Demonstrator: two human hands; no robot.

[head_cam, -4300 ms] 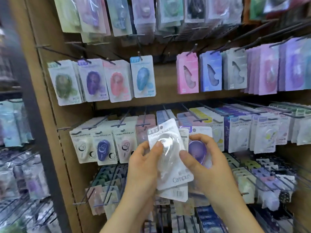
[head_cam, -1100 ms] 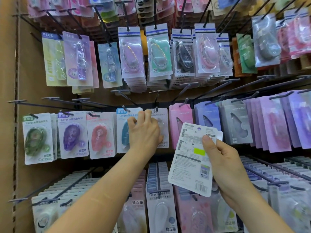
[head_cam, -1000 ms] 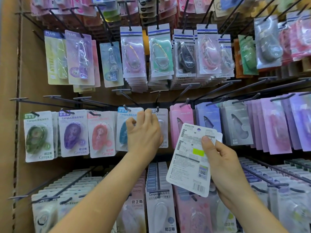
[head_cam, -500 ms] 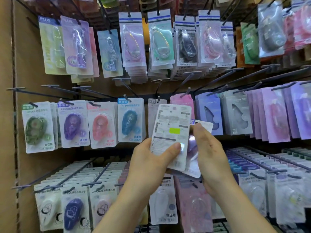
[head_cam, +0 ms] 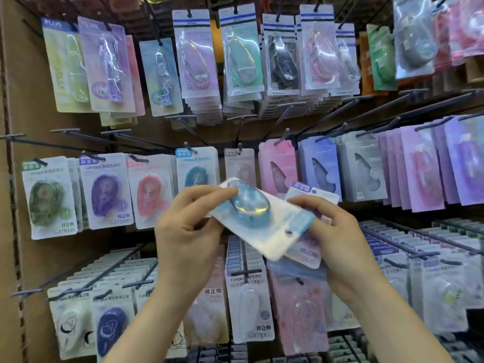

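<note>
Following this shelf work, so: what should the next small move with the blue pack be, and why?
Probably the left hand turns the blue pack upright. It lies tilted, its hang hole low toward the right hand, which holds other packs beneath, while the matching hanging pack sits up-left on its hook.

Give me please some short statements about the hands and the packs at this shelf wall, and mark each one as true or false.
1. Both the left hand and the right hand hold the blue pack. True.
2. The blue pack hangs on a hook. False: it is off the hooks, held tilted in front of the display.
3. The right hand also holds a second pack behind the blue one. True.
4. The green pack hangs at the right end of its row. False: it hangs at the left end.
</note>
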